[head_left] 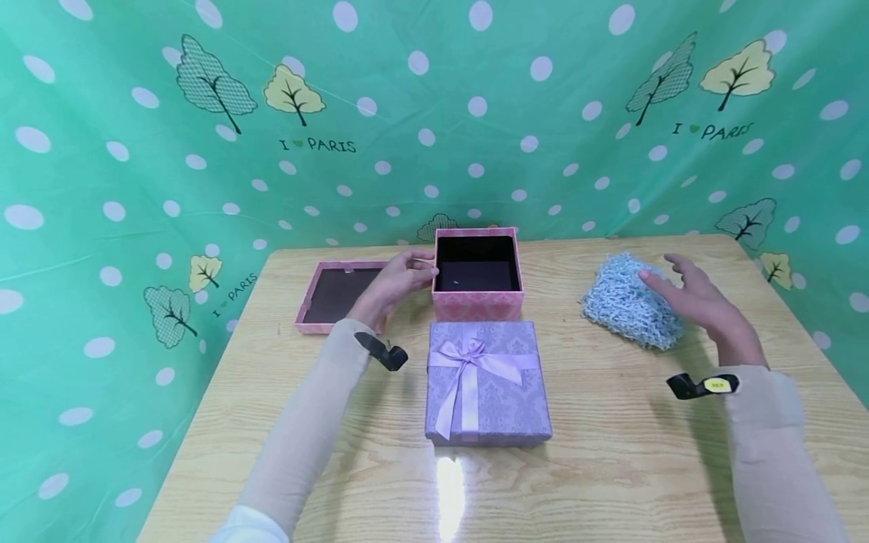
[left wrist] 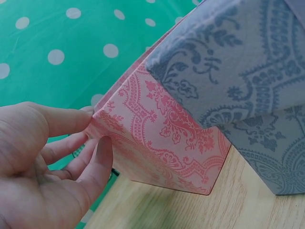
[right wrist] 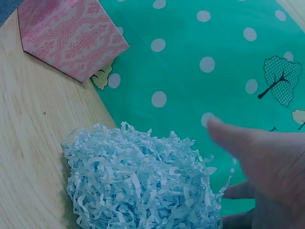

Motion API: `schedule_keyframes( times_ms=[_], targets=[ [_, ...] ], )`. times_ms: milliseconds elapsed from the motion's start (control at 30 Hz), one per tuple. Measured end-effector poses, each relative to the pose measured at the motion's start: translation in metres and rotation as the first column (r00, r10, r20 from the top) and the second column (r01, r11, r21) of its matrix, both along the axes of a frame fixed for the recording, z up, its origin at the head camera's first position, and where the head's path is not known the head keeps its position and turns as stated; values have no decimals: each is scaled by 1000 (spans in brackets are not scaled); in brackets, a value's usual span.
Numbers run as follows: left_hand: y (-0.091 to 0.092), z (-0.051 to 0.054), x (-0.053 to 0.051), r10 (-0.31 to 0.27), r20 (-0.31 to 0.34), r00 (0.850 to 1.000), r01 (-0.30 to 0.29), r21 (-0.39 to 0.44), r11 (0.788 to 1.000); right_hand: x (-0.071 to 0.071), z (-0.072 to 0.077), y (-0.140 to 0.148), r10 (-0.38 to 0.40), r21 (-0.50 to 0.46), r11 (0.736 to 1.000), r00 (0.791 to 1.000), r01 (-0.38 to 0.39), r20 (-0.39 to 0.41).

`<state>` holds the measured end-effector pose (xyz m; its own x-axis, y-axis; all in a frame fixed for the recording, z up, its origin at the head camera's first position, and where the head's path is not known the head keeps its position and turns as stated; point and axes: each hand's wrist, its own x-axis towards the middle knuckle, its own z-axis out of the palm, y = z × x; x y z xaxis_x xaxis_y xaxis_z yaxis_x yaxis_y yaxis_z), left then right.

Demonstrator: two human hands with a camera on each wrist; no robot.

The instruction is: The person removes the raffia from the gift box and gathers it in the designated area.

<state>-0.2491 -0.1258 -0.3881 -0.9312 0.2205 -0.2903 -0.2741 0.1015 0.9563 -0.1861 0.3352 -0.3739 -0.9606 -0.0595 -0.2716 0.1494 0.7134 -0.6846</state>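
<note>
My left hand is at the left side of an open pink patterned box with a dark interior. In the left wrist view, the fingertips touch that box by its upper corner, fingers loosely bent and not wrapped round it. My right hand is beside a heap of light blue shredded paper, thumb spread from the fingers. The right wrist view shows the thumb raised off the shredded paper and the other fingers at its edge, partly hidden; a few strands stick up near them.
A lavender gift box with a ribbon bow on its lid stands in front of the pink box. Left of the pink box lies a pink-rimmed lid, dark inside upward, partly behind my left hand. A green dotted cloth hangs behind the wooden table.
</note>
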Motion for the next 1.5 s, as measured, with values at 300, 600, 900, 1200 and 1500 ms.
schedule_keyframes(
  times_ms=[300,600,900,1200,1500],
  targets=[
    [0,1,0,9,-6,1000,-9,16,1000,-1,4,-3,-38,0,999,995,38,-95],
    [0,0,-1,3,-15,1000,-3,-5,1000,6,13,-20,-54,-50,998,974,44,-222],
    [-5,10,6,3,-52,999,-7,-93,996,16,37,-46,-37,-98,995,924,-1,-381],
    [-13,29,17,-20,-131,991,0,-150,989,29,51,-76,36,-84,993,880,-87,-474],
    [-16,42,43,-128,-178,976,80,-252,964,44,54,-96,95,-66,988,896,-137,-435]
  ],
)
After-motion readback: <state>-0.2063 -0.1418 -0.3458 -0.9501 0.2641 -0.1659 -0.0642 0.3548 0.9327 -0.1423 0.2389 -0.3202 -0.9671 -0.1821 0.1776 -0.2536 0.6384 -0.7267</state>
